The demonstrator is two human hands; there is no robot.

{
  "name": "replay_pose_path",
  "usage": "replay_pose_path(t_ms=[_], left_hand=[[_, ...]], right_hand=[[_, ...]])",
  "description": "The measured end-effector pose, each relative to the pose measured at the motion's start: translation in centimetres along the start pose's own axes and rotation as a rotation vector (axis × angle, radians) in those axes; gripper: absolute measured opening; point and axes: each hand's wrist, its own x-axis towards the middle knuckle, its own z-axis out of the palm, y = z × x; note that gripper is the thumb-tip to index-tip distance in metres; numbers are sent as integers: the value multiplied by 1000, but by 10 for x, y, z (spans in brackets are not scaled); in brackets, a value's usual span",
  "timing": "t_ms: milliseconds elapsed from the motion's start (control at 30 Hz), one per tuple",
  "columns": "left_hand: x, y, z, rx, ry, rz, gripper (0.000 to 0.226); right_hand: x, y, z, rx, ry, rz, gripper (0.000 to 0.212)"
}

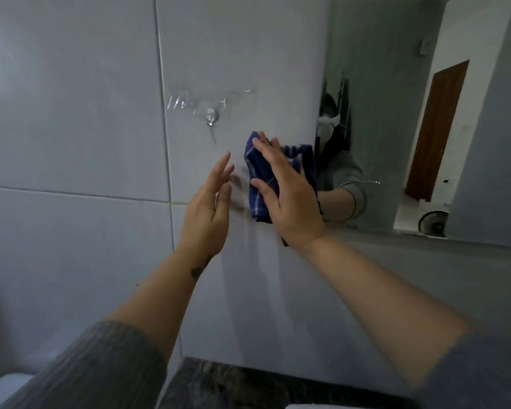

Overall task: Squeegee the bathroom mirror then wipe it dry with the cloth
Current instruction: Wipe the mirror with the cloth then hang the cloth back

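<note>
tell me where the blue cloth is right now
In the head view, the blue cloth sits mid-frame, pressed flat under the right hand against the tiled wall, beside the mirror's left edge.

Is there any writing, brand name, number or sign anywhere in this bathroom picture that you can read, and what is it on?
None: no readable text shows anywhere.
The blue cloth under the right hand bears only a checked pattern of pale lines, no label.
The clear adhesive hook on the tiled wall carries no lettering.
A small box high on the wall, seen reflected in the mirror, is too small and blurred to show any marking.
</note>
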Motion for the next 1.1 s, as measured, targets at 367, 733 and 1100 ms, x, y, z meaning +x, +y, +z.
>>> replay_pose_path(t_ms=[367, 733, 1100], left_hand=[[54, 46, -91, -52, 12, 70, 38], [101, 8, -116, 527, -7, 98, 48], [95, -9, -94, 729, -175, 0, 46]], right_hand=[[84, -60, -12, 353, -106, 110, 32], [114, -53, 25, -379, -35, 127, 25], [103, -31, 39, -436, -103, 249, 33]])
